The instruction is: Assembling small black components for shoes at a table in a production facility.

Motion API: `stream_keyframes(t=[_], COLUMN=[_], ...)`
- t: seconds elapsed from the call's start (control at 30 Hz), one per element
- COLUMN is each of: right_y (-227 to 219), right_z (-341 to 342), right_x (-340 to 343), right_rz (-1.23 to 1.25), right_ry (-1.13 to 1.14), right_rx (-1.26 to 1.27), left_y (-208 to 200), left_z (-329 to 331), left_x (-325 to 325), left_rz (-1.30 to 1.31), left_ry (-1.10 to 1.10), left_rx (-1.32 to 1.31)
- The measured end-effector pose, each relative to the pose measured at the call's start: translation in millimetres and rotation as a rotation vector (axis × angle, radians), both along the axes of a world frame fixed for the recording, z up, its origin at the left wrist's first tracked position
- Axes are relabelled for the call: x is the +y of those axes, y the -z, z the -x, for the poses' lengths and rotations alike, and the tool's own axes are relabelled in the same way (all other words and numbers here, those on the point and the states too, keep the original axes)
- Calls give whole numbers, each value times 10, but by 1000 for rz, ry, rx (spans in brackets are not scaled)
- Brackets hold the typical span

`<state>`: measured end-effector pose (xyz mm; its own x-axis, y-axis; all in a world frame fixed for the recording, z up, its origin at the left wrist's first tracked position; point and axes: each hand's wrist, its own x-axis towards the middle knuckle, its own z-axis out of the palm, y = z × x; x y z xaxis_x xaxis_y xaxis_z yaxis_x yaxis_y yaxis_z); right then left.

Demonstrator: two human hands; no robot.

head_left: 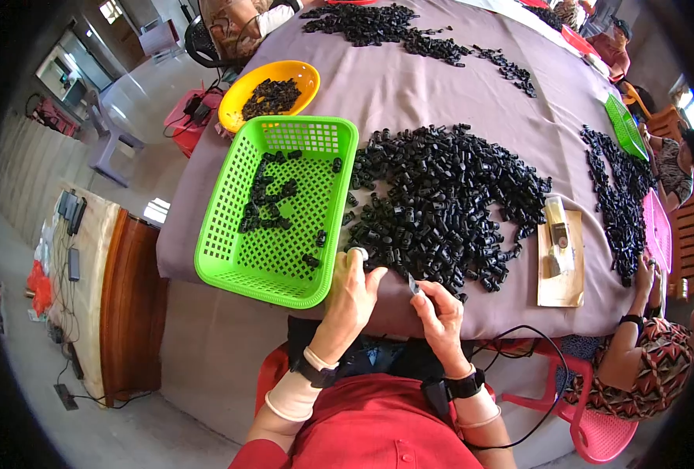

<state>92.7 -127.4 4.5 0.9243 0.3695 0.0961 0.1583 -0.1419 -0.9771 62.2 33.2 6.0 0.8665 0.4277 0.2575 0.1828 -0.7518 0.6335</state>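
Observation:
My right hand (441,319) is closed in a pinch on a small pointed blade (414,286), its tip towards the pile of small black plastic parts (448,203). To its left, my left hand (348,301) is by the pile's near edge, thumb apart from the fingers and no part visible in it. A white cover (360,254) sits on one of its fingertips. Right beside that hand stands a green mesh basket (338,234) with several black parts scattered on its bottom.
A yellow bowl (306,78) of dark bits stands behind the basket. Right of the pile, a clear packet lies on a cardboard piece (570,289). More black parts (620,195) lie farther right, near other seated people. A black cable (546,332) loops by my right arm.

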Motion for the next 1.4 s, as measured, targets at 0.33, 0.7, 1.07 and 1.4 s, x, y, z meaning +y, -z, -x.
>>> stream_keyframes(t=[0.33,0.7,1.07,1.4], right_y=[-21,-72,-48,-28], right_z=[-13,-16,21,8], right_x=[10,-2,-28,-24], right_rz=[31,3,-136,-185], right_ry=[-12,-48,-2,-16], right_rx=[-33,6,165,164], left_y=[34,-93,9,0], left_z=[33,146,85,64], left_x=[41,-147,-271,-227], left_rz=[4,1087,1336,1549], left_ry=[36,69,159,218], left_rx=[0,23,-43,117])
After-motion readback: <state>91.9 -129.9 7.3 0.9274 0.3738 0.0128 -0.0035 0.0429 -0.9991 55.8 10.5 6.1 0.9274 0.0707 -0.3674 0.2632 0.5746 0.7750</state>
